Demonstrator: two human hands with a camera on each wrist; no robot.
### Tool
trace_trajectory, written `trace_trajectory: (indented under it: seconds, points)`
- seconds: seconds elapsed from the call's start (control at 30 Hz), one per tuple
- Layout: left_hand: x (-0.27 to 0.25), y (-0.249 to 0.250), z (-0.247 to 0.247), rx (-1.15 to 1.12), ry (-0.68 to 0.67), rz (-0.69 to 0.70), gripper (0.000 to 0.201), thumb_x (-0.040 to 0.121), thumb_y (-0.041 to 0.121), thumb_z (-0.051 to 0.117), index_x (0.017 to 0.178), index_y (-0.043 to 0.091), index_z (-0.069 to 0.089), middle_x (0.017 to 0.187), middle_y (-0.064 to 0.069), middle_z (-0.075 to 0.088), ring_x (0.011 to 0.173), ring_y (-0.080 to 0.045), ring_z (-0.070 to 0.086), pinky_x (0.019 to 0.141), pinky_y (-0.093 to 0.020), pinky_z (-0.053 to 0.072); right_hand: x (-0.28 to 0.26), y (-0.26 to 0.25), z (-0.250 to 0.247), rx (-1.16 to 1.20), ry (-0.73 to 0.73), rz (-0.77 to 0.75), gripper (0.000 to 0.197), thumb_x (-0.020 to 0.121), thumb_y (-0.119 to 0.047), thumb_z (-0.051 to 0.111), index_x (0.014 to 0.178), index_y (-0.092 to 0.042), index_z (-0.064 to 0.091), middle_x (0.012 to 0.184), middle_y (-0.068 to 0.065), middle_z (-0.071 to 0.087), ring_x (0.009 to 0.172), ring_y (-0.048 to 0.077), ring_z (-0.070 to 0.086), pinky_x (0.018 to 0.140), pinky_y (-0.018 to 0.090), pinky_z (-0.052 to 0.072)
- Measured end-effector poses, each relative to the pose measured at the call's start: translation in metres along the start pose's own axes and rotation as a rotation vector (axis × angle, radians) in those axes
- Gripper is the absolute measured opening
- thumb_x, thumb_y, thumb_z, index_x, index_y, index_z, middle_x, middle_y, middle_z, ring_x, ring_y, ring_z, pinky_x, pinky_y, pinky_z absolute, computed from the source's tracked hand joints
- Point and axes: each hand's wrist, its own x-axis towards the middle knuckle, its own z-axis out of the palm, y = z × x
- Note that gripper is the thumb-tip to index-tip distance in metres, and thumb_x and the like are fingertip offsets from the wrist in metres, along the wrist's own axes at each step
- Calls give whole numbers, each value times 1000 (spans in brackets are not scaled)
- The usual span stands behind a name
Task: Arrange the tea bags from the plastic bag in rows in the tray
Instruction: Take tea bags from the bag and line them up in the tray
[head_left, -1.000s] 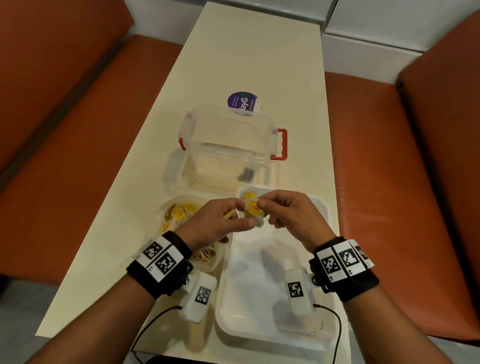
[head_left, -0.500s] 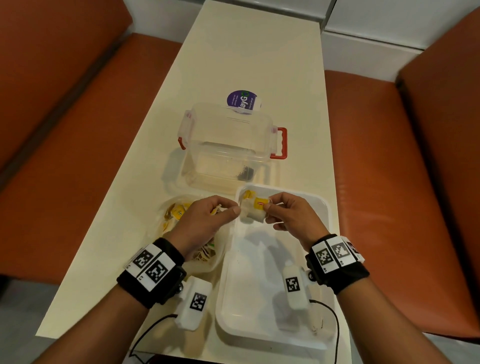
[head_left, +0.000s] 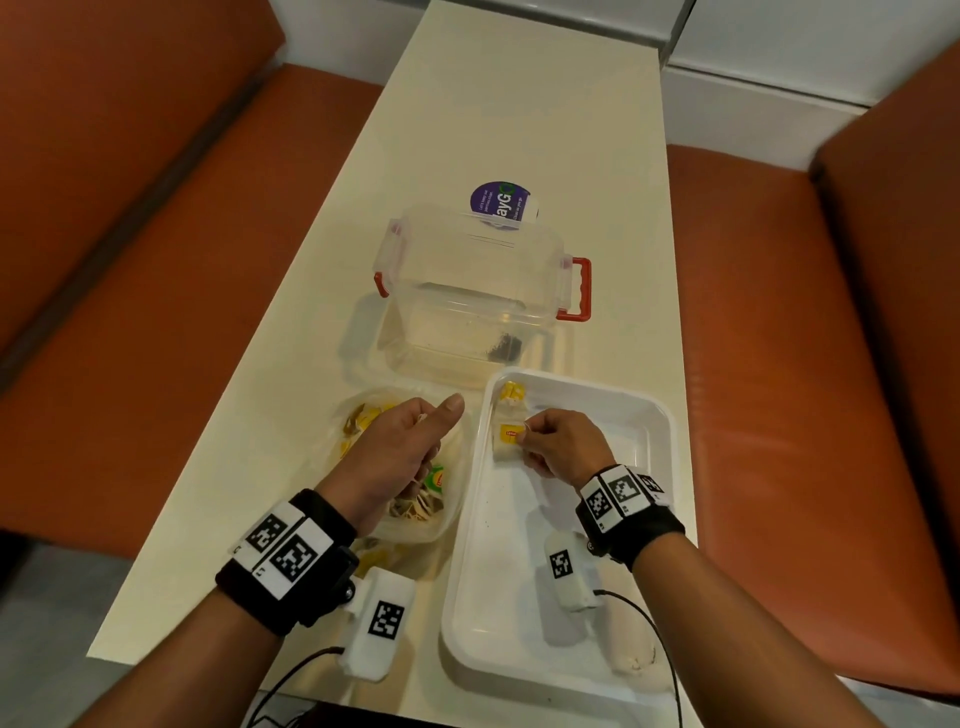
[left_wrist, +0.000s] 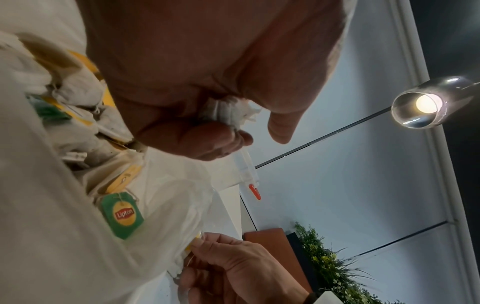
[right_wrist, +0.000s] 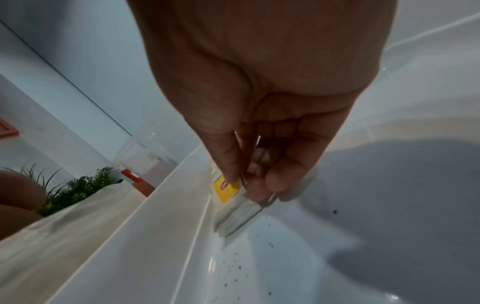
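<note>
1. Right hand (head_left: 563, 441) is now low inside the tray (head_left: 652, 447), and it pinches a tea bag (head_left: 506, 441) with a yellow tag between thumb and fingertips (right_wrist: 232, 166). One second ago both hands held this bag together in the air above the tray's far left corner; now only the right one has it.
2. In the right wrist view the lower edge of the bag touches the tray floor, close beside the left wall. I judge that the placing is almost done and only the letting go remains.
3. This bag lies just behind another tea bag (head_left: 511, 391) that sits in the far left corner, so a first row along the left wall has started.
4. Left hand (head_left: 400, 447) has moved away to the left and is now over the plastic bag (head_left: 457, 506), thumb pointing forward. Its fingers are curled, and the left wrist view shows some crumpled white material pinched in them; I cannot tell whether it is a tea bag or the plastic film.
5. Many tea bags, with yellow and green tags, are left in the plastic bag, so the task is at its early part.
6. Behind the tray stands a clear box (head_left: 472, 291) with red latches.
</note>
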Motion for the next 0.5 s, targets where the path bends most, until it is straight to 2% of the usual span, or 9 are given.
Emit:
trace_trajectory:
  seconds: [0.17, 0.3, 0.37, 0.5]
  points:
    - [-1, 1, 0, -12, -1, 5, 44, 89, 56, 61, 73, 19, 43, 59, 5, 41, 53, -13, 33, 48, -27, 28, 1, 0, 3, 76, 70, 45, 13, 79, -12, 75, 82, -18, 63, 60, 5, 68, 46, 15, 56, 53, 26, 47]
    - [-1, 3, 1, -9, 1, 8, 44, 88, 56, 62, 72, 19, 44, 59, 4, 42, 53, -13, 34, 48, -27, 27, 4, 3, 4, 142, 80, 81, 25, 75, -10, 80, 92, -14, 61, 62, 8, 69, 56, 22, 59, 62, 34, 52]
    - [-1, 4, 2, -2, 3, 5, 44, 88, 56, 62, 72, 19, 44, 59, 4, 42, 52, -13, 34, 48, -26, 28, 6, 2, 4, 127, 57, 79, 26, 76, -10, 80, 95, -12, 63, 61, 7, 68, 56, 23, 59, 63, 35, 52]
    - [-2, 6, 2, 4, 6, -4, 44, 86, 57, 62, 72, 19, 45, 59, 5, 42, 52, -12, 35, 48, -26, 29, 9, 1, 7, 99, 55, 55, 23, 78, -10, 78, 92, -20, 62, 61, 7, 68, 56, 22, 60, 64, 37, 52]
